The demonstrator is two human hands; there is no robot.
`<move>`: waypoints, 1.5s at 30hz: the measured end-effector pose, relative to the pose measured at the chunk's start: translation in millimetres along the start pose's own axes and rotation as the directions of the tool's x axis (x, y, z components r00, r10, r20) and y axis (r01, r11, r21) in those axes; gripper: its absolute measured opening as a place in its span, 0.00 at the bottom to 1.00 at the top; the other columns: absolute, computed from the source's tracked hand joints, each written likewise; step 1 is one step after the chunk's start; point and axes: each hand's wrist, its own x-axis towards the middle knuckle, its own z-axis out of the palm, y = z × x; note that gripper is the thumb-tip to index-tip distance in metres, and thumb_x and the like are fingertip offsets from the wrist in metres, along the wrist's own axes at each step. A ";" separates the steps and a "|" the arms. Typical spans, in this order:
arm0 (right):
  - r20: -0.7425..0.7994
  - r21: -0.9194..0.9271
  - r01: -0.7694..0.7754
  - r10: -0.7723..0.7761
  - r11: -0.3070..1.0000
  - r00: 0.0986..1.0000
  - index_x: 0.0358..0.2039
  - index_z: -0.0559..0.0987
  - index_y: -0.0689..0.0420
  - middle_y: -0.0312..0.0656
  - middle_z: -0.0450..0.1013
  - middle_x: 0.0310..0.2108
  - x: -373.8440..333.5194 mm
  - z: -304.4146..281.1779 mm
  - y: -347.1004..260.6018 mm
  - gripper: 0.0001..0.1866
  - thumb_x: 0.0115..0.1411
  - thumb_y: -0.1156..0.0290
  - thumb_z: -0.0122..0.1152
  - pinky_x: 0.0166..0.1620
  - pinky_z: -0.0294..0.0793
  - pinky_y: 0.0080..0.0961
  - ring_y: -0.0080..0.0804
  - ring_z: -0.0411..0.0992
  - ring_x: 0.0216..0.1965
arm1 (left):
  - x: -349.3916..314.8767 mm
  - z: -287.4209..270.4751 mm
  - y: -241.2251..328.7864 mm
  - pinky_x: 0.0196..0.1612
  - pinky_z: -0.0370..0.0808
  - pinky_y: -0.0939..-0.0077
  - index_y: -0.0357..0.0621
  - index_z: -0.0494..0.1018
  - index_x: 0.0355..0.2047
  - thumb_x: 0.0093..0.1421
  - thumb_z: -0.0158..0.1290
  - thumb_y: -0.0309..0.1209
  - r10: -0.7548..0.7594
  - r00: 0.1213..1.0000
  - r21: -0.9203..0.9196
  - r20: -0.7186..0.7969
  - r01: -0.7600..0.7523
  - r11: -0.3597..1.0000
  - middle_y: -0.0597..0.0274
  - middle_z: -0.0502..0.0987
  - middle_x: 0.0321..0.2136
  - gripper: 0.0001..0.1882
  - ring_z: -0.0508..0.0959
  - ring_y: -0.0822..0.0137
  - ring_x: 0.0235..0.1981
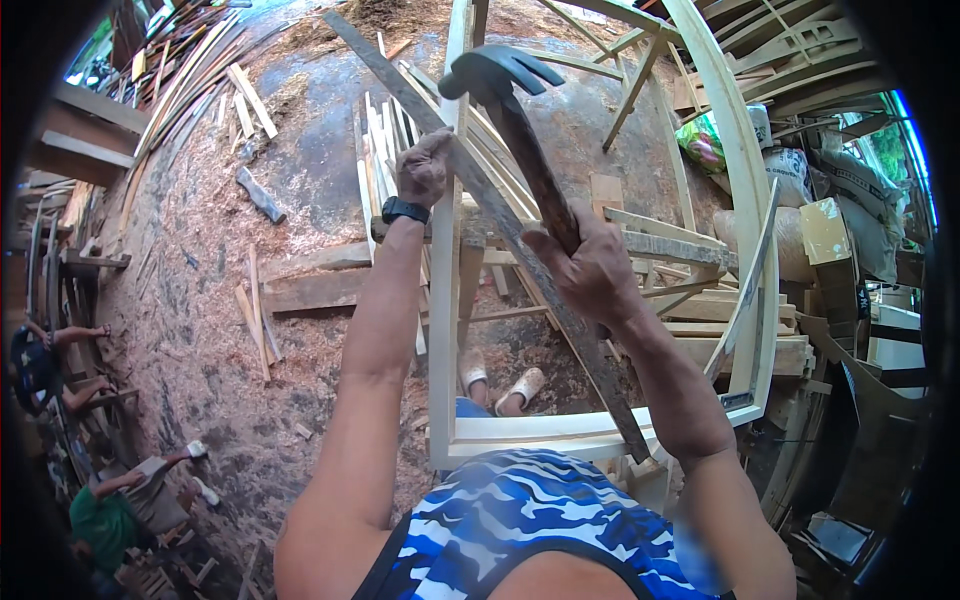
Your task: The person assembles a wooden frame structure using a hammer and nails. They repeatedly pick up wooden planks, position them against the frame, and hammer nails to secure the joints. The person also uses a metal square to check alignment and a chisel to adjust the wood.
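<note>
My right hand [590, 262] is wrapped round the wooden handle of a claw hammer [540, 165], its dark metal head raised above the work. A long, weathered wooden strip [505, 215] lies diagonally across a pale wooden frame [443, 320], from beyond the frame's left rail to its near rail. Where strip and left rail cross, my left hand [424, 168] is closed, its fingertips against the strip. Anything pinched between those fingers is too small or hidden to make out. The hammer head is apart from the strip, up and to the right of my left hand.
Timber beams [315, 290] lie under the frame, with thin wood sticks [385, 145] beside them. A short dark block [260, 195] rests on the shaving-strewn floor. Stuffed sacks [790, 180] and stacked wood crowd the right. Another person in a green top [105, 525] is at lower left.
</note>
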 end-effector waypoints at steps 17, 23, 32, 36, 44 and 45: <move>-0.029 -0.036 -0.098 0.097 0.995 0.995 0.35 0.72 0.65 0.54 0.77 0.27 23.8 30.8 26.2 0.22 0.65 0.54 0.60 0.35 0.77 0.44 0.50 0.78 0.29 | 0.1 7.3 28.3 0.51 0.76 0.75 0.39 0.79 0.48 0.64 0.57 0.27 0.000 0.999 0.178 0.039 -0.007 0.984 0.54 0.83 0.46 0.12 0.81 0.70 0.46; 0.160 -0.169 -0.177 0.204 0.970 0.966 0.45 0.75 0.66 0.61 0.78 0.35 37.8 28.7 42.0 0.25 0.67 0.52 0.57 0.43 0.76 0.46 0.52 0.79 0.40 | 1.0 5.3 18.3 0.52 0.76 0.76 0.37 0.80 0.46 0.64 0.58 0.26 0.074 0.997 0.225 0.029 -0.079 0.971 0.55 0.83 0.46 0.12 0.81 0.70 0.47; 0.148 -0.218 -0.241 0.277 0.946 0.950 0.42 0.74 0.69 0.62 0.77 0.32 42.2 40.8 70.7 0.27 0.65 0.51 0.58 0.40 0.75 0.50 0.57 0.78 0.36 | -0.8 9.6 34.3 0.61 0.71 0.68 0.36 0.81 0.41 0.62 0.55 0.24 0.000 1.000 0.137 0.030 -0.004 0.990 0.53 0.83 0.44 0.09 0.83 0.59 0.48; 0.064 -0.059 -0.376 0.379 0.925 0.923 0.40 0.77 0.66 0.59 0.77 0.32 8.9 20.2 69.5 0.28 0.60 0.49 0.63 0.40 0.76 0.43 0.52 0.78 0.35 | -14.8 2.5 42.1 0.58 0.73 0.69 0.39 0.77 0.50 0.59 0.55 0.20 0.032 0.998 0.217 -0.048 -0.021 0.976 0.52 0.78 0.54 0.17 0.78 0.59 0.55; -0.005 -0.618 -0.379 0.478 0.689 0.878 0.38 0.80 0.53 0.49 0.79 0.33 -40.7 -36.0 204.3 0.18 0.52 0.55 0.68 0.44 0.77 0.45 0.50 0.78 0.41 | -70.5 -29.1 27.0 0.41 0.79 0.76 0.34 0.70 0.55 0.65 0.56 0.27 -0.519 0.850 -0.235 -0.092 0.488 0.841 0.57 0.78 0.45 0.19 0.80 0.69 0.39; 0.009 -0.673 -0.376 0.515 0.637 0.857 0.38 0.80 0.52 0.49 0.79 0.34 -41.5 -44.2 212.1 0.18 0.52 0.55 0.68 0.45 0.77 0.45 0.49 0.79 0.42 | -78.6 -31.9 24.1 0.38 0.79 0.77 0.35 0.71 0.54 0.65 0.56 0.28 -0.575 0.817 -0.262 -0.048 0.545 0.796 0.60 0.79 0.42 0.18 0.79 0.71 0.37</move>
